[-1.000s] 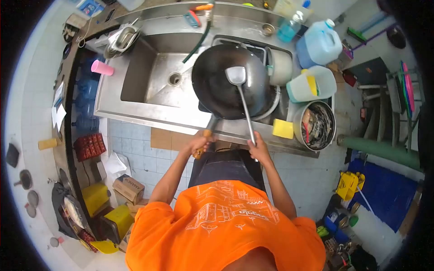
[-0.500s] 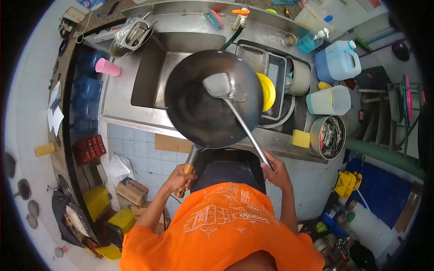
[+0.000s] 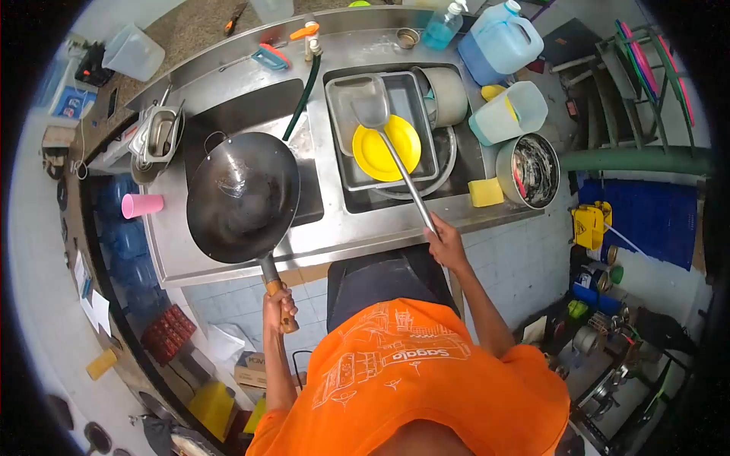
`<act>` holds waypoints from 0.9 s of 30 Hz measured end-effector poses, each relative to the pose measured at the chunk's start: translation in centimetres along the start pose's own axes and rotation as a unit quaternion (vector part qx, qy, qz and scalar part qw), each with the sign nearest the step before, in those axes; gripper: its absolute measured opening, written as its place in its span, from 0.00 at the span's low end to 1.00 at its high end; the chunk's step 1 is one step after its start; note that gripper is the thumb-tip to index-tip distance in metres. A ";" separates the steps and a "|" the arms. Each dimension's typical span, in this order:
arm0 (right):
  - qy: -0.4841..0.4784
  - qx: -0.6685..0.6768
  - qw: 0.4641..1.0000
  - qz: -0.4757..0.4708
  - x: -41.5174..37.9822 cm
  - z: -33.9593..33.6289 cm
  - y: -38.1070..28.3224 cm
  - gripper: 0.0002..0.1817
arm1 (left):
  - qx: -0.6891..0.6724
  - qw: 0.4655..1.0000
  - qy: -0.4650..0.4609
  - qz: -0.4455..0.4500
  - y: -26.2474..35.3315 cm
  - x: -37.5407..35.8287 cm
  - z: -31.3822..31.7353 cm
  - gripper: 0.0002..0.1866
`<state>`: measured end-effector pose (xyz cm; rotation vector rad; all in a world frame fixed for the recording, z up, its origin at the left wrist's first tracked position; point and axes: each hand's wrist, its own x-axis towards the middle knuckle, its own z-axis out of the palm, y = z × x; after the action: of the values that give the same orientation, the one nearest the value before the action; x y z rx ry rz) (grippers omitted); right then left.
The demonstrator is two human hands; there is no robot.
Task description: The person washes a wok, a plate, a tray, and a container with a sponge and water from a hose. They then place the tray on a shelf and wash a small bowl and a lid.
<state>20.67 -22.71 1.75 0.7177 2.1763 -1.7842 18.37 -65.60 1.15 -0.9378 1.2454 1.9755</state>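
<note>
My left hand [image 3: 280,305] is wrapped round the wooden handle of a dark wok [image 3: 247,201]. The wok is over the left sink basin [image 3: 308,182] and its front edge, with a wet shiny patch inside. In my right hand [image 3: 447,245] is the long metal handle of a wok spatula [image 3: 407,178]. Its broad blade points away from me over the right basin, overlapping a yellow plate [image 3: 367,154] and a grey rectangular tray [image 3: 426,169] in this view.
Right of the basins stand a yellow sponge [image 3: 485,193], a round pot with whitish residue [image 3: 505,171], a plastic container [image 3: 487,123] and a blue-liquid jug [image 3: 479,47]. A pink cup [image 3: 142,204] lies at the left edge. The faucet [image 3: 308,34] carries a green hose.
The wok has moved left, away from the spatula. The spatula blade has come out of the wok and is now over the right basin. My view has shifted right.
</note>
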 end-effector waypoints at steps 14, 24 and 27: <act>0.076 -0.194 0.969 -0.136 11.3 -11.0 -5.3 0.09 | -0.171 0.983 -0.027 -0.057 2.1 7.3 4.0 0.07; -0.059 -0.618 0.782 0.043 33.5 -29.7 -3.3 0.39 | -0.091 0.992 0.058 -0.067 2.9 11.4 3.6 0.09; -0.059 -0.655 0.751 0.060 33.7 -30.4 -4.1 0.38 | -0.064 0.989 0.082 -0.103 2.8 11.8 2.7 0.08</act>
<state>-6.40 13.53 -3.92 0.3020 2.4492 0.0557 8.90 -62.66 -6.37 -1.2631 1.0685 1.8617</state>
